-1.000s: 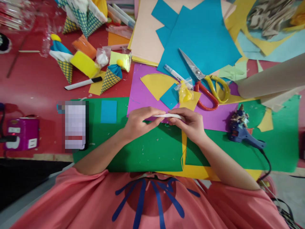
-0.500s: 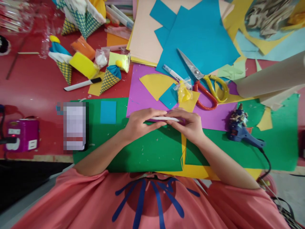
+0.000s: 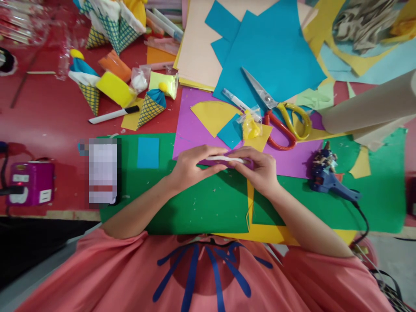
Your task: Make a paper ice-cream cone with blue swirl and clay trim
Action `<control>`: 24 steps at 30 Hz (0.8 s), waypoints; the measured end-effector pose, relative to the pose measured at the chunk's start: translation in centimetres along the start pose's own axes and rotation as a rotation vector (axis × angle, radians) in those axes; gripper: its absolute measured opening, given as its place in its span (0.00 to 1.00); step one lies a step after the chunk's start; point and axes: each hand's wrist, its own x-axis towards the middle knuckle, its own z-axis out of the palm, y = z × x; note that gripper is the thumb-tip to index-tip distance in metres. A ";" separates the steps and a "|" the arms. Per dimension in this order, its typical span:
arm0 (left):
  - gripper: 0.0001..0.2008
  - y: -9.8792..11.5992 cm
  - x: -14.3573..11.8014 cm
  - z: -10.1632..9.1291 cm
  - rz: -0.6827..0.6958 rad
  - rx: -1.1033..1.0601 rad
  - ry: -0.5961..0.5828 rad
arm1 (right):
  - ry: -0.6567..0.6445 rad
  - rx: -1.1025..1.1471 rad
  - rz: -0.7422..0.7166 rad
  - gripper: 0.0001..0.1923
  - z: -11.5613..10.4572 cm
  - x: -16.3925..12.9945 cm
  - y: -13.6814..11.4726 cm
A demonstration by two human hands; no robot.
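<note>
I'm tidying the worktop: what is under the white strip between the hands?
Under the white strip, the purple sheet shows, with the green sheet nearer the person. What lies directly beneath the strip, left hand and right hand is covered.

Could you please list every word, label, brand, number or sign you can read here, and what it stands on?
No text is readable.
Phone-like device: hidden by pixelation.
Purple plug box: pale patches with marks, too blurred to read.
White pen beside the scissors: dark marks, too small to read.
</note>
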 end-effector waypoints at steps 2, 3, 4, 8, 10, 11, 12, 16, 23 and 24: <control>0.12 -0.1 -0.1 0.0 -0.024 0.029 0.009 | 0.035 -0.005 0.016 0.06 0.0 -0.1 0.1; 0.11 -0.2 -0.1 -0.1 -0.021 0.039 0.018 | 0.046 -0.004 0.026 0.06 0.0 -0.1 0.1; 0.10 -0.2 -0.1 -0.1 -0.011 0.042 0.028 | 0.051 0.002 0.033 0.06 0.0 -0.1 0.2; 0.06 -0.2 0.0 -0.2 0.022 0.044 0.042 | 0.027 0.031 0.034 0.15 0.1 -0.2 0.3; 0.06 -0.1 0.0 -0.2 0.035 0.043 0.045 | 0.023 0.012 0.039 0.12 0.1 -0.2 0.3; 0.06 -0.1 0.0 -0.2 0.041 0.036 0.047 | 0.030 -0.003 0.047 0.09 0.2 -0.2 0.2; 0.07 -0.1 0.0 -0.3 0.043 0.026 0.049 | 0.037 -0.015 0.054 0.07 0.2 -0.2 0.2; 0.15 -0.1 0.1 -0.3 0.018 0.007 0.061 | 0.076 0.003 0.081 0.06 0.1 -0.1 0.0; 0.06 -0.2 0.2 -0.4 0.064 0.047 0.115 | 0.088 0.050 0.094 0.05 0.1 0.0 -0.2; 0.06 -0.2 0.2 -0.4 0.071 0.052 0.117 | 0.085 0.060 0.094 0.05 0.1 0.0 -0.2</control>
